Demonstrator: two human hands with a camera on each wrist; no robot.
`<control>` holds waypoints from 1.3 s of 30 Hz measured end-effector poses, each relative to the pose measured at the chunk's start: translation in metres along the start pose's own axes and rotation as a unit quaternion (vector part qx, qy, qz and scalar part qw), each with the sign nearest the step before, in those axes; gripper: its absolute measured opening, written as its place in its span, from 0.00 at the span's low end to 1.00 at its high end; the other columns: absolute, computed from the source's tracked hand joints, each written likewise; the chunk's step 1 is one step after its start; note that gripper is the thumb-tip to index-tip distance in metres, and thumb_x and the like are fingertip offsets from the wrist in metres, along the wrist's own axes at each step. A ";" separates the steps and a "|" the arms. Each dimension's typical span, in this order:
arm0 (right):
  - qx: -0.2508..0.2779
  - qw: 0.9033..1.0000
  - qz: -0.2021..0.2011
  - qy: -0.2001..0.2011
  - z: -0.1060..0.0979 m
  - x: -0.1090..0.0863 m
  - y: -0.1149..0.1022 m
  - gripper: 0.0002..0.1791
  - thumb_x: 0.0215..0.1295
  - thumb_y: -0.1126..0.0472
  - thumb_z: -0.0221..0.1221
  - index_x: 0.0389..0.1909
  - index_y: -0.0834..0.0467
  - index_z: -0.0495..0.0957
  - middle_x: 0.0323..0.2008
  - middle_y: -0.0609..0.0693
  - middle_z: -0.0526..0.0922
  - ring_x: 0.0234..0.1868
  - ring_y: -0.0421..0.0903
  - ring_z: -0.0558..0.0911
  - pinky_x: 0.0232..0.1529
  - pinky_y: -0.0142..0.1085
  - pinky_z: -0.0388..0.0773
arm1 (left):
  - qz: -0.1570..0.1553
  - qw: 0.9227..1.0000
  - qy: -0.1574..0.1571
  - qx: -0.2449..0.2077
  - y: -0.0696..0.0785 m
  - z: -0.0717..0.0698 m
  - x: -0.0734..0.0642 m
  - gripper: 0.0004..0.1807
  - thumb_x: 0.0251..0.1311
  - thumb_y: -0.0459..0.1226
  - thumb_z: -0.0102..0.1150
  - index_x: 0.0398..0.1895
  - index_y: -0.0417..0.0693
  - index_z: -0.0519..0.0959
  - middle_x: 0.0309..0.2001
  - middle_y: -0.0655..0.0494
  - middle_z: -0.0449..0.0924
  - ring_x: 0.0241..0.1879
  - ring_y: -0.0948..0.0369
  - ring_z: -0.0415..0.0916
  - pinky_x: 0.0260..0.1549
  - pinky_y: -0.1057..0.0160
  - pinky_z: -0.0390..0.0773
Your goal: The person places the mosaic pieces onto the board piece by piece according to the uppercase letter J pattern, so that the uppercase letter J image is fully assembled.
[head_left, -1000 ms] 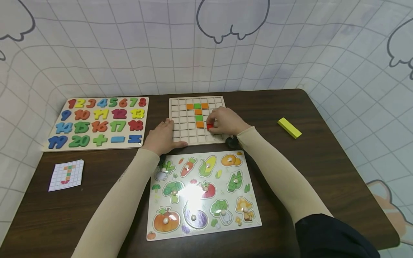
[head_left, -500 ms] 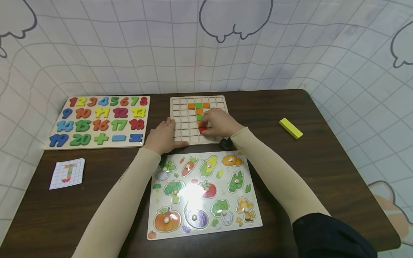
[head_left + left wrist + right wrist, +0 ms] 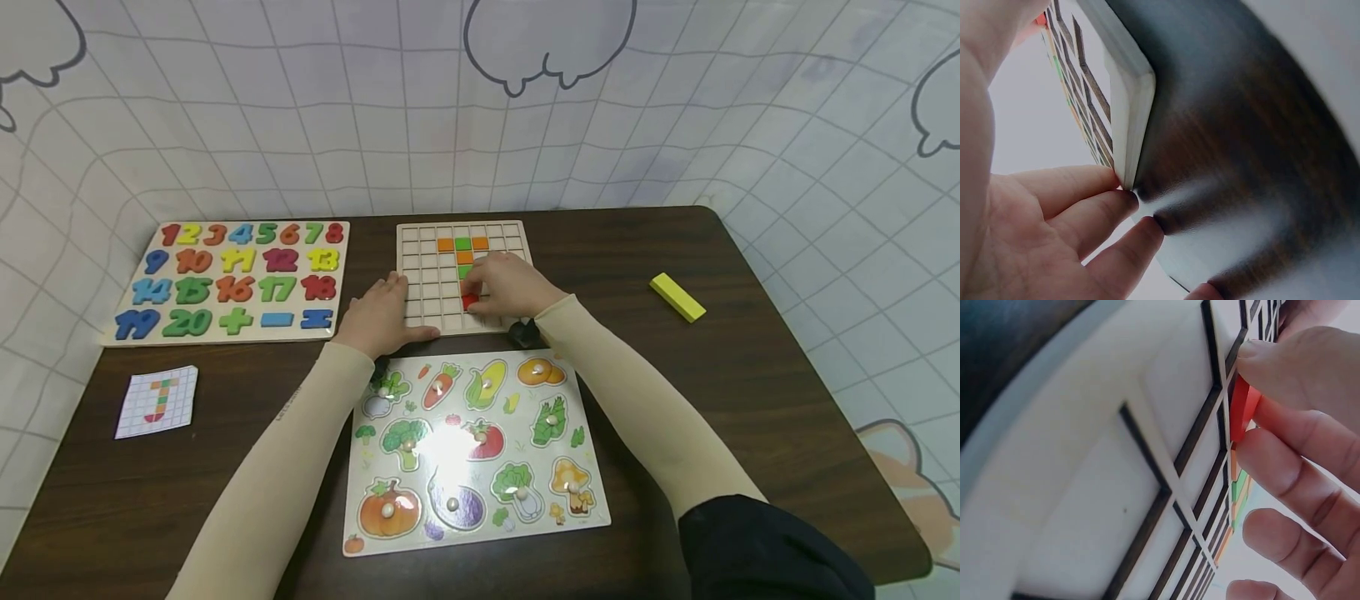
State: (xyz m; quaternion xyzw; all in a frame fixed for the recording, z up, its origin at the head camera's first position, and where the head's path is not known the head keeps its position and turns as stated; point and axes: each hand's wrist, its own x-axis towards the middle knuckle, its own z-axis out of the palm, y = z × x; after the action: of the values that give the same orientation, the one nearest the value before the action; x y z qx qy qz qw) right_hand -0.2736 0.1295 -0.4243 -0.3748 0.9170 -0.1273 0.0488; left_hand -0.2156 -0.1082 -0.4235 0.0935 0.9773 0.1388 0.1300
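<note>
A wooden grid board (image 3: pixel 422 283) lies at the back middle of the table. Orange squares (image 3: pixel 446 245) and green squares (image 3: pixel 462 244) form a short bar and a column in its cells. My right hand (image 3: pixel 516 287) pinches a red piece (image 3: pixel 1244 409) between thumb and fingertips, low on the board at the foot of the column; the hand partly covers that column. My left hand (image 3: pixel 378 317) rests at the board's left near corner, fingers extended, with fingertips touching the edge in the left wrist view. A printed card (image 3: pixel 180 406) at left shows a similar coloured pattern on a grid.
Left of the grid board is a number puzzle (image 3: pixel 225 334) with coloured pieces. A vegetable puzzle board (image 3: pixel 480 540) lies between the forearms, just in front of the grid board. At right a yellow block (image 3: pixel 677 297) sits on the dark table (image 3: pixel 780 433). White patterned cloth (image 3: pixel 420 133) stands behind.
My right hand has moved slightly left with the red piece, to the column's foot, and has stayed there for the last half second. The left hand keeps its place on the board.
</note>
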 end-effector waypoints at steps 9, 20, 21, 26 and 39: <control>0.011 1.000 0.004 0.005 -0.002 -0.002 0.000 0.09 0.63 0.54 0.71 0.42 0.51 0.90 0.41 0.46 0.89 0.44 0.45 0.84 0.59 0.43 0.79 | 0.000 1.000 0.003 0.000 0.001 0.000 -0.001 0.63 0.56 0.65 0.70 0.82 0.36 0.53 0.82 0.35 0.53 0.81 0.38 0.54 0.72 0.26 0.61; 0.019 0.999 0.029 0.016 -0.001 -0.004 0.003 0.08 0.64 0.53 0.71 0.40 0.52 0.90 0.38 0.46 0.88 0.42 0.45 0.83 0.53 0.41 0.81 | -0.001 1.000 0.002 -0.004 0.002 -0.003 -0.002 0.63 0.57 0.65 0.70 0.82 0.35 0.53 0.82 0.35 0.51 0.81 0.38 0.54 0.72 0.27 0.61; 0.018 0.999 0.031 0.014 -0.001 -0.004 0.003 0.08 0.64 0.53 0.71 0.40 0.52 0.90 0.39 0.46 0.88 0.43 0.45 0.83 0.53 0.41 0.81 | -0.001 1.000 0.001 -0.004 0.002 -0.002 -0.002 0.63 0.57 0.65 0.69 0.82 0.35 0.53 0.82 0.35 0.51 0.81 0.38 0.53 0.72 0.27 0.61; 0.013 0.999 0.045 0.008 -0.002 -0.006 0.004 0.10 0.64 0.52 0.71 0.41 0.52 0.90 0.39 0.46 0.87 0.43 0.45 0.82 0.53 0.41 0.81 | -0.001 1.000 0.000 -0.001 0.003 -0.001 -0.003 0.63 0.57 0.65 0.69 0.82 0.35 0.52 0.82 0.35 0.51 0.81 0.38 0.53 0.72 0.27 0.60; 0.028 0.994 0.106 0.013 -0.016 -0.068 0.044 0.12 0.64 0.51 0.72 0.42 0.54 0.89 0.42 0.49 0.87 0.44 0.48 0.82 0.55 0.45 0.81 | 0.001 1.000 0.000 -0.010 0.004 -0.002 -0.004 0.62 0.57 0.64 0.70 0.82 0.35 0.53 0.82 0.35 0.51 0.81 0.38 0.52 0.73 0.26 0.59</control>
State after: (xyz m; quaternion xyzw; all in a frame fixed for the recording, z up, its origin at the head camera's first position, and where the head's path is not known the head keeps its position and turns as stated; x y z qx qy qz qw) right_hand -0.2573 0.2105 -0.4210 -0.2727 0.9482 -0.1516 0.0603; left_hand -0.2115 -0.1055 -0.4196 0.0935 0.9758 0.1485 0.1304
